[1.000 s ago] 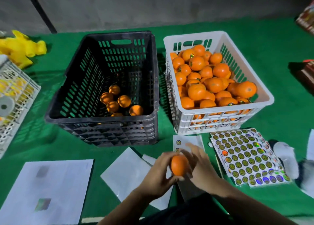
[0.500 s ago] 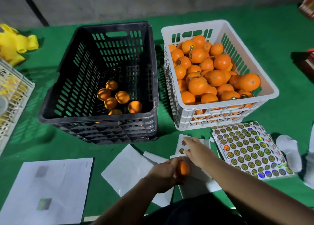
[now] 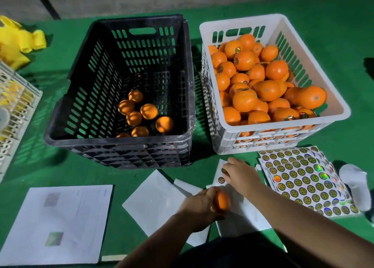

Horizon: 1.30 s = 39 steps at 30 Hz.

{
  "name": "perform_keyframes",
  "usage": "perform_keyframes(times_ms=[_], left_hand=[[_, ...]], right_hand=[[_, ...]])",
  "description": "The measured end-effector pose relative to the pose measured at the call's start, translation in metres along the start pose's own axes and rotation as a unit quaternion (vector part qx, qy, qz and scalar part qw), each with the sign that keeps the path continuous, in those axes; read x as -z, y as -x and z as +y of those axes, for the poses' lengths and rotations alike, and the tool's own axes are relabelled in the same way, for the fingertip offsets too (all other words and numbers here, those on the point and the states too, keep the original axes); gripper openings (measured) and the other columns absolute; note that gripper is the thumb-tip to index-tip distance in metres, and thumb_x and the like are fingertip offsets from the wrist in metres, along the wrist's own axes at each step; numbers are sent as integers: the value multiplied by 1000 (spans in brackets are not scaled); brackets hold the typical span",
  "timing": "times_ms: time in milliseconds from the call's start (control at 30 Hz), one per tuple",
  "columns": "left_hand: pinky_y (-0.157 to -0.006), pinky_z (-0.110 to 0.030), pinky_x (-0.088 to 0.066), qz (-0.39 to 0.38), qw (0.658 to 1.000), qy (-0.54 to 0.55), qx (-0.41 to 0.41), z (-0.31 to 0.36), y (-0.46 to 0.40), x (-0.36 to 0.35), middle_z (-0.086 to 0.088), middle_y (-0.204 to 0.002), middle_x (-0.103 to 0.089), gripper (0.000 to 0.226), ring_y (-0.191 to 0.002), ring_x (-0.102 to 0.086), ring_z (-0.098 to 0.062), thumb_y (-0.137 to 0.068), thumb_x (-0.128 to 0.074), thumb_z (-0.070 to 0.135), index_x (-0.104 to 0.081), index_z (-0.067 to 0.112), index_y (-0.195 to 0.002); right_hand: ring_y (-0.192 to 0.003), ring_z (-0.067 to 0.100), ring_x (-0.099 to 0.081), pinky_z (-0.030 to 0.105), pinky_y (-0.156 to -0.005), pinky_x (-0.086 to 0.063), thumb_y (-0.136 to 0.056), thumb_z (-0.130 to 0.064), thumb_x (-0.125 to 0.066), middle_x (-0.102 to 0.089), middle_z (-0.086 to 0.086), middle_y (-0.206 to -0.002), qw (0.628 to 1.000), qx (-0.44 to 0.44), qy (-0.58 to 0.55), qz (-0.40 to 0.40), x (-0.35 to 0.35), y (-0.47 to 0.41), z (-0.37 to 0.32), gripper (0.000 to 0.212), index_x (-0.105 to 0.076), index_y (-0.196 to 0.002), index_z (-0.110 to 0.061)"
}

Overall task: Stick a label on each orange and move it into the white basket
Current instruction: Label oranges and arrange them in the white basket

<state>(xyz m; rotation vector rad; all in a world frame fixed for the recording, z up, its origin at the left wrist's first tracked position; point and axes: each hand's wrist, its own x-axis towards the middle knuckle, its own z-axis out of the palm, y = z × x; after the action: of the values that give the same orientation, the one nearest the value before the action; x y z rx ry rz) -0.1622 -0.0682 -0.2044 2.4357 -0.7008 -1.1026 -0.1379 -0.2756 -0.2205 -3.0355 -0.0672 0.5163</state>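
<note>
My left hand [image 3: 199, 205] grips one orange [image 3: 221, 202] low in the middle, above white backing sheets. My right hand [image 3: 240, 174] rests fingers-down on a small white sticker strip [image 3: 220, 176] that carries a couple of round labels; whether a label is pinched I cannot tell. The white basket [image 3: 336, 97] at the right is heaped with oranges, some showing labels. Several oranges [image 3: 148, 111] lie at the bottom of the black crate [image 3: 119, 140]. A full sheet of round labels [image 3: 303, 178] lies right of my right hand.
Blank white backing papers [image 3: 155, 201] and a printed sheet [image 3: 60, 223] lie on the green cloth at the front left. A white grid crate [image 3: 18, 107] and a yellow object [image 3: 16, 43] sit at the far left. A white roll [image 3: 356, 184] lies at the right edge.
My right hand left the orange and reached forward onto the small sticker strip. My left hand kept the orange and lowered it slightly to the right.
</note>
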Motion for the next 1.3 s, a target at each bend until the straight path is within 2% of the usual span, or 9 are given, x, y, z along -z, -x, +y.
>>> perform_keyframes(times_ms=[200,400,567,700,967,1033,1100,1200,1300], left_hand=[[-97,-47,-53,6,1000,4,8,-3,-3,-7,-7,-145,-55,87,-117,-62,-33,-87,-67,68,-17,41,-152],[-97,-47,-52,10,1000,0,9,-2,-4,-9,-7,-146,-54,88,-118,-62,-32,-87,-66,69,-16,40,-154],[-96,-47,-52,16,1000,9,14,-3,-5,-11,-6,-144,-55,87,-117,-62,-33,-86,-66,70,-16,42,-151],[-95,-47,-52,19,1000,16,13,-5,-6,-13,-6,-143,-56,87,-116,-62,-33,-84,-67,71,-16,45,-150],[-96,-47,-52,24,999,20,6,-8,-8,-16,-4,-144,-56,87,-117,-62,-32,-82,-66,73,-16,47,-148],[-96,-46,-52,26,999,20,5,-9,-8,-16,-3,-145,-55,87,-119,-61,-32,-82,-66,73,-16,47,-148],[-96,-46,-51,25,999,21,6,-8,-7,-16,-3,-145,-55,86,-121,-60,-32,-82,-66,73,-16,48,-148],[-98,-46,-51,18,1000,23,7,-7,-7,-15,-3,-145,-55,85,-122,-60,-31,-84,-66,72,-15,47,-148],[-99,-46,-51,25,999,22,6,-7,-7,-15,-2,-146,-55,86,-124,-58,-30,-84,-66,72,-17,45,-149]], right_hand=[[-114,21,-57,32,-82,-54,-104,-35,-54,-55,0,-123,1000,-1,1,25,-2,5,-3,26,-58,-123,-18],[-113,20,-59,29,-78,-55,-102,-25,-59,-57,-1,-127,999,-9,21,30,-3,10,-3,34,-52,-135,-19],[-109,18,-60,29,-77,-56,-101,-25,-60,-59,-3,-122,998,-46,-13,37,3,12,-9,26,-57,-126,-22],[-103,17,-62,27,-75,-56,-96,-19,-65,-60,-2,-118,999,-42,-8,24,6,11,-10,25,-58,-120,-20],[-105,19,-61,31,-79,-56,-98,-22,-59,-58,1,-118,999,-34,-3,5,8,4,-10,25,-55,-122,-17],[-104,18,-59,32,-77,-55,-100,-28,-57,-56,0,-117,999,-36,-13,4,8,0,-11,23,-56,-121,-18],[-105,19,-58,32,-74,-53,-99,-26,-59,-55,0,-119,999,-32,-11,5,8,-4,-11,23,-57,-120,-18],[-109,23,-59,35,-83,-55,-95,-13,-62,-54,5,-124,1000,-19,5,-4,6,-10,-9,28,-57,-122,-13],[-114,25,-59,36,-87,-54,-94,-8,-59,-55,8,-125,999,8,44,-13,1,-12,-6,33,-53,-127,-11]])
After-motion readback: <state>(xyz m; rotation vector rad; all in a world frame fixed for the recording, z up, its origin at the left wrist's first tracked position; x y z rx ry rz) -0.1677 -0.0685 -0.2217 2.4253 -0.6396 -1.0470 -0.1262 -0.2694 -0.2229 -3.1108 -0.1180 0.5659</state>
